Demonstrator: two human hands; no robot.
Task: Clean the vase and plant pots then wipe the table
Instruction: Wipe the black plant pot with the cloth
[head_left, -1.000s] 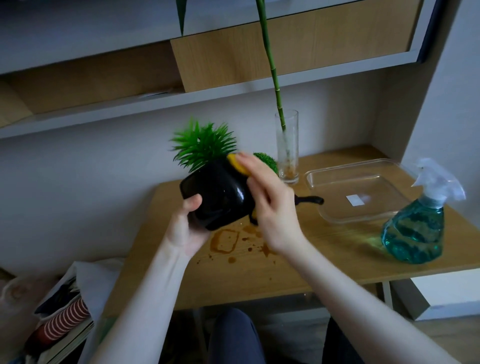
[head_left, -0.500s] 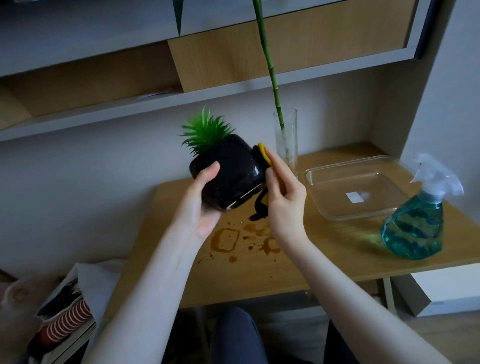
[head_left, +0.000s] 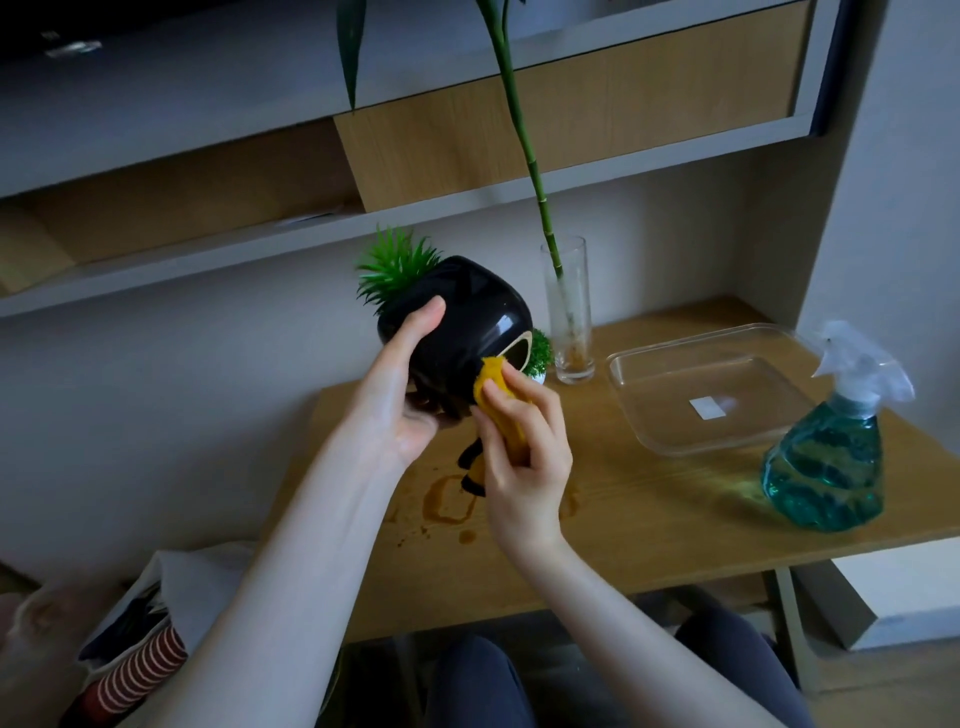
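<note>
Pot tilted, foliage up-left, in left hand grip; right hand pinches cloth

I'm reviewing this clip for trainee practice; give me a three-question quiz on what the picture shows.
1. True or false: the black pot stands on the table.
2. Which hand presses the yellow cloth to the pot: A left, B right?
3. What stands between the glass vase and the spray bottle?

Key: 1 false, the left hand holds it tilted in the air. 2 B, the right hand. 3 the clear tray.
</note>
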